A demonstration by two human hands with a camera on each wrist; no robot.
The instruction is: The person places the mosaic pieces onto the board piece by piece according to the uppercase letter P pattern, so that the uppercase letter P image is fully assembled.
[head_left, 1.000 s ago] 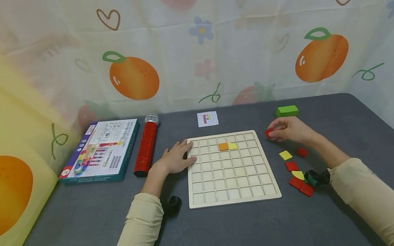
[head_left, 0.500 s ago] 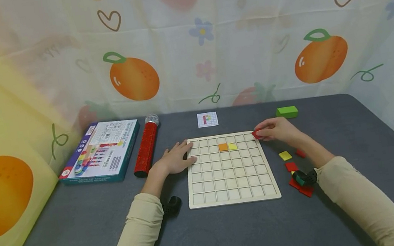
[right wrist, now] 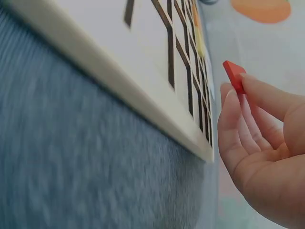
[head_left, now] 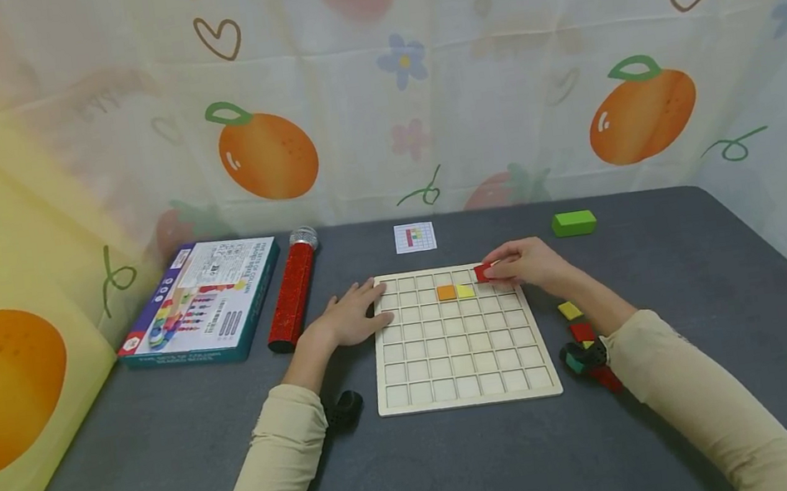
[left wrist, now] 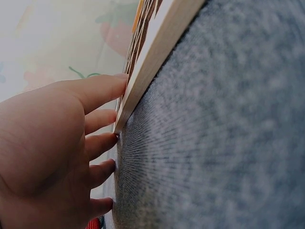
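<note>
A person's right hand (head_left: pixel 528 264) pinches a red tile (head_left: pixel 482 272) above the far right part of a wooden grid board (head_left: pixel 460 335), just right of the yellow tile (head_left: pixel 464 291). The left hand (head_left: pixel 349 316) lies flat, fingers straight, against the board's far left edge. Gripped only at its edge, the tile could slip or land astride a divider.
</note>
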